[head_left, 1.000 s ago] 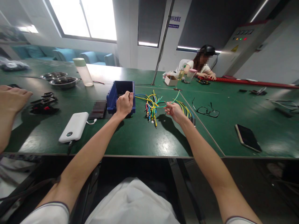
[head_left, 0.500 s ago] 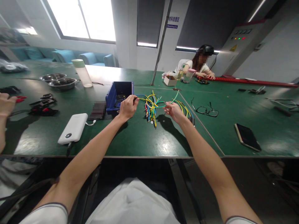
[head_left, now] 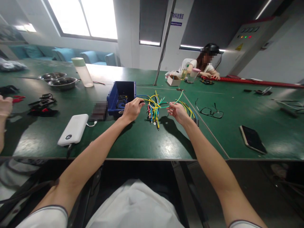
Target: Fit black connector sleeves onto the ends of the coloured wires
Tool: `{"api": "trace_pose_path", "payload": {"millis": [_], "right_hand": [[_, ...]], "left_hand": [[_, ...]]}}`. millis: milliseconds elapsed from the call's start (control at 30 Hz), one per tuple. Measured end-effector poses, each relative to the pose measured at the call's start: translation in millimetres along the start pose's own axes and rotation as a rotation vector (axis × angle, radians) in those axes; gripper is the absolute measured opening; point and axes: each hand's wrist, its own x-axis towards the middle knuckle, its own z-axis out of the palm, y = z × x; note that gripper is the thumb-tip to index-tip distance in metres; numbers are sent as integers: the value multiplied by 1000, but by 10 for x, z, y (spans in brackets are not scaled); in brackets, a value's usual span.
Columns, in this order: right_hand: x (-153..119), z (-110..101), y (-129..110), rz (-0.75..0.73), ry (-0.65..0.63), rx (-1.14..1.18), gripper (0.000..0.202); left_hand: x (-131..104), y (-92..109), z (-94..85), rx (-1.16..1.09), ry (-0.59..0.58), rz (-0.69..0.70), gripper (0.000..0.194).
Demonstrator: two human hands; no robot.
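Note:
A loose heap of cut wires (head_left: 155,109), mostly yellow, blue and green with metal lugs on some ends, lies on the green table. At its left edge is my left hand (head_left: 133,109), its thumb and forefinger pinched at the end of a yellow wire. On the right, my right hand (head_left: 178,112) is closed on a green wire (head_left: 180,97), which sticks up past the fingertips and also runs left toward the heap. A second bundle of yellow-green wires (head_left: 190,110) with dark ends lies behind my right hand and is partly covered by it.
A blue bin (head_left: 114,96) with dark parts inside stands beside my left hand. A white power bank (head_left: 74,129) is nearer the front edge. Glasses (head_left: 210,112) and a phone (head_left: 253,139) lie to the right. Another person's hand (head_left: 5,106) shows at far left; a co-worker sits across.
My left hand has shifted slightly right, closer to the wire heap. My right hand keeps the green wire in almost the same place. The view has tilted a little.

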Motion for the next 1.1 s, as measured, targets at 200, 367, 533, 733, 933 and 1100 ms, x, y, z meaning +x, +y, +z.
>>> {"api": "trace_pose_path", "payload": {"millis": [200, 367, 533, 733, 933, 1100], "right_hand": [[-7, -5, -14, 7, 9, 6, 6], [-3, -19, -22, -1, 23, -4, 6], [-4, -24, -36, 9, 28, -3, 5], [9, -26, -17, 0, 23, -11, 6], [23, -42, 0, -2, 19, -18, 6], [9, -38, -5, -20, -7, -18, 5]], "left_hand": [[-17, 28, -16, -6, -93, 46, 27], [-22, 27, -19, -16, -110, 29, 29], [-31, 14, 7, -58, -80, 45, 31], [-32, 62, 1, -59, -87, 56, 30], [-42, 84, 17, -92, -114, 92, 27], [-53, 36, 54, -107, -108, 110, 27]]}}
